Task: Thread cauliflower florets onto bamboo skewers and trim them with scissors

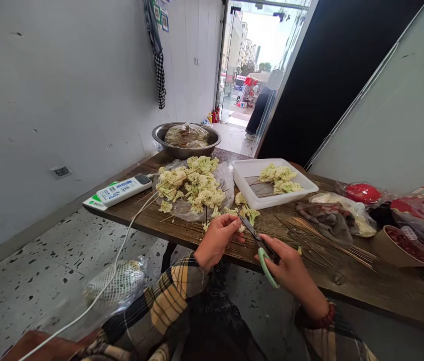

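Observation:
My right hand (289, 263) grips scissors (267, 269) with green handles, their dark blades pointing up and left towards my other hand. Between the fingers of my left hand (217, 239), which are pinched together, shows a small pale cauliflower floret (242, 228) close beside the blades. A heap of cauliflower florets (206, 195) lies on a clear plastic bag just beyond, with thin skewers among them. Right of the heap, a white tray (277, 202) holds florets on skewers. Loose bamboo skewers (332, 238) lie on the table to the right of the scissors.
A metal basin (159, 138) with a plastic bag in it stands at the table's far end. On the left are a power strip (124, 190) and its white cable (123, 245). A grey cloth (328, 223) and a paper bowl (390, 250) of red food sit at right.

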Available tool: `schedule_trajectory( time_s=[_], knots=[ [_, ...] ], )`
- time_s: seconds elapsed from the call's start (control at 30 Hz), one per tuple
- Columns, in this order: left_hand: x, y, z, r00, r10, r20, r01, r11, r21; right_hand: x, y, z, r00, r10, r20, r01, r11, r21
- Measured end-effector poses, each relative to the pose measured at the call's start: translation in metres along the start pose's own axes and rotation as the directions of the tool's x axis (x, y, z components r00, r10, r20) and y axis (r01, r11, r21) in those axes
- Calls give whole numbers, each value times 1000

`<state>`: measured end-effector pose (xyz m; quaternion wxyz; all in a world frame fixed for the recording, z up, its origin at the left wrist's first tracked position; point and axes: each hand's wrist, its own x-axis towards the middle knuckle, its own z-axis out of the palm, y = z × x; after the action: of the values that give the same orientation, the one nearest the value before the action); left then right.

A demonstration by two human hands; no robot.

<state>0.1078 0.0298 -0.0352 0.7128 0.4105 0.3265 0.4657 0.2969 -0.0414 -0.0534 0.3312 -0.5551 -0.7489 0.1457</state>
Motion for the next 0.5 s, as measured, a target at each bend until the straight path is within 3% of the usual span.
schedule_trajectory(
  time_s=[0.17,0.37,0.5],
  knots=[
    [6,-5,-5,1000,2,-17,-2,1000,19,-2,7,0,999,18,27,-18,1000,-6],
    [4,1,-13,995,-69,73,79,985,-150,-5,16,-9,991,135,-25,-135,991,-10],
    [3,6,-11,994,-75,85,89,980,-180,-8,13,-17,993,117,-34,-118,993,-30]
  ],
)
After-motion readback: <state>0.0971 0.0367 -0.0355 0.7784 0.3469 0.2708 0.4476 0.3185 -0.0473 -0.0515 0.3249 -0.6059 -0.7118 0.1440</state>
